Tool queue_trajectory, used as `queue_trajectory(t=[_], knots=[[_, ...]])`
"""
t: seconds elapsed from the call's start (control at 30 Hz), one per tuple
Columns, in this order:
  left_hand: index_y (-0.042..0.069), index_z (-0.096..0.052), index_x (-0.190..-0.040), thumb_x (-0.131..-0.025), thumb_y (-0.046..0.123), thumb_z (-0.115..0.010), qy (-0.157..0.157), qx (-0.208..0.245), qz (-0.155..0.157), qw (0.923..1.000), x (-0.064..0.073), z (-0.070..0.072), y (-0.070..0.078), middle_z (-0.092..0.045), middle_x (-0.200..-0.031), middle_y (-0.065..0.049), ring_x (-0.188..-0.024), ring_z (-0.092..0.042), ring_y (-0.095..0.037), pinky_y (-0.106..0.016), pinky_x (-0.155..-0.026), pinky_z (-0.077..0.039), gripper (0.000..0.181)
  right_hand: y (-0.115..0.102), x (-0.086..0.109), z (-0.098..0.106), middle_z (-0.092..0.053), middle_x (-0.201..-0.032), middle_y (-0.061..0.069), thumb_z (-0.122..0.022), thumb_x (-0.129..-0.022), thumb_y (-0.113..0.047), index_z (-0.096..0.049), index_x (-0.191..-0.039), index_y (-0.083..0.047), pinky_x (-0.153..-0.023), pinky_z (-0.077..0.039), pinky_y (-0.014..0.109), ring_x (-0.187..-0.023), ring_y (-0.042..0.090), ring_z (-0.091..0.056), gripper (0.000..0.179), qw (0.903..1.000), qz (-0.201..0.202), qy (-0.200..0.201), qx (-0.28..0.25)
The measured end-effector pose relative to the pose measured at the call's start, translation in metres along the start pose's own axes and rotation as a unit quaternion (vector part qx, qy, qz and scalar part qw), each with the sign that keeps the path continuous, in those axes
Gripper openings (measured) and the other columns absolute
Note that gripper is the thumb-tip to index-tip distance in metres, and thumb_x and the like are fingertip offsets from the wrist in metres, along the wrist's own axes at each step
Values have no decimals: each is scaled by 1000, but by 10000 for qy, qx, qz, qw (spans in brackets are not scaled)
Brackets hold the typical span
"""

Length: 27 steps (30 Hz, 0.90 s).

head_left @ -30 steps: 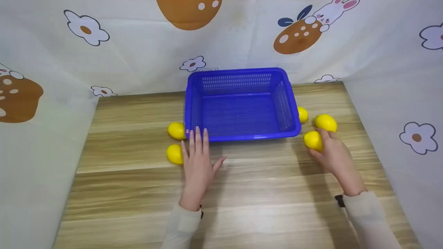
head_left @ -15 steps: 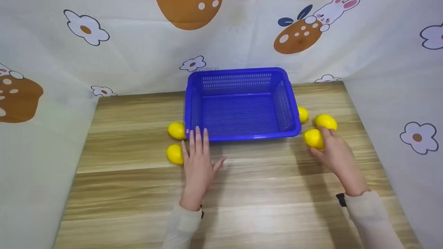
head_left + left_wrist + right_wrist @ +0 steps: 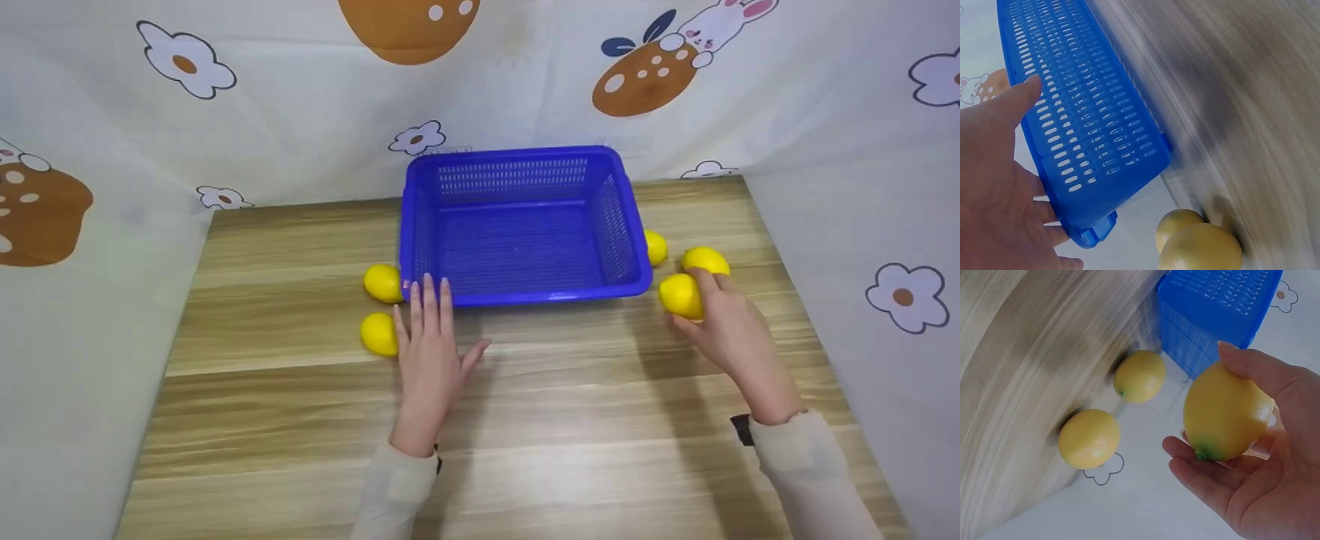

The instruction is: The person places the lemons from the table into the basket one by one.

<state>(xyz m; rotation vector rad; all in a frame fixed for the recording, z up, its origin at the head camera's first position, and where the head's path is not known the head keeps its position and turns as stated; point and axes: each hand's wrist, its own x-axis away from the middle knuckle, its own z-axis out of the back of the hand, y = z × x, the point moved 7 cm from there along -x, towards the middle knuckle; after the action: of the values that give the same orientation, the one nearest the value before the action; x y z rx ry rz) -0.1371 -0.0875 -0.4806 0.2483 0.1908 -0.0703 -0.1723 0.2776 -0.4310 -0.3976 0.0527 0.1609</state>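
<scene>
My right hand [image 3: 726, 326] grips a yellow lemon [image 3: 1227, 413] between thumb and fingers, raised off the table at the right in the right wrist view. Behind it on the wood lie two more lemons, one [image 3: 706, 261] partly covered by my fingers in the head view, the other [image 3: 655, 247] beside the basket's right wall. The blue plastic basket [image 3: 525, 298] has slotted sides and nothing inside. My left hand [image 3: 431, 360] is held with fingers straight, their tips at the basket's front left rim. To its left are two lemons, a rear one [image 3: 383, 283] and a front one [image 3: 379, 334].
The wood-grain table [image 3: 555, 435] is bounded at the back and both sides by pale cloth [image 3: 300, 97] printed with flowers and rabbits. The basket stands near the back edge.
My right hand has shifted slightly up and away with its lemon. The left hand, the basket and the other lemons stay where they were.
</scene>
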Motion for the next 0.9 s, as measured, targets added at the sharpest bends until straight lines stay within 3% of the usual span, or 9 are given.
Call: queue_trajectory(t=[0.4,0.9], knots=[[3,-27,-166,-91,58,-76,-89,65,76,9999,-1,-2,-1,-20,-174,-22,-161,-20,-40,-63,-129,-15,106,-10,-5,6,-55,-132,44,-82,-90,-12,-46,-147,10,-85,-54,75,-99,60,-65,71,9997,-3,-228,22],[3,-27,-166,-91,60,-75,-91,-32,48,9999,0,-1,-1,-21,-174,-23,-161,-21,-39,-63,-129,-18,106,-23,-11,12,-56,-130,43,-81,-91,-13,-48,-143,13,-82,-57,72,-98,57,-65,67,9996,186,-198,104]])
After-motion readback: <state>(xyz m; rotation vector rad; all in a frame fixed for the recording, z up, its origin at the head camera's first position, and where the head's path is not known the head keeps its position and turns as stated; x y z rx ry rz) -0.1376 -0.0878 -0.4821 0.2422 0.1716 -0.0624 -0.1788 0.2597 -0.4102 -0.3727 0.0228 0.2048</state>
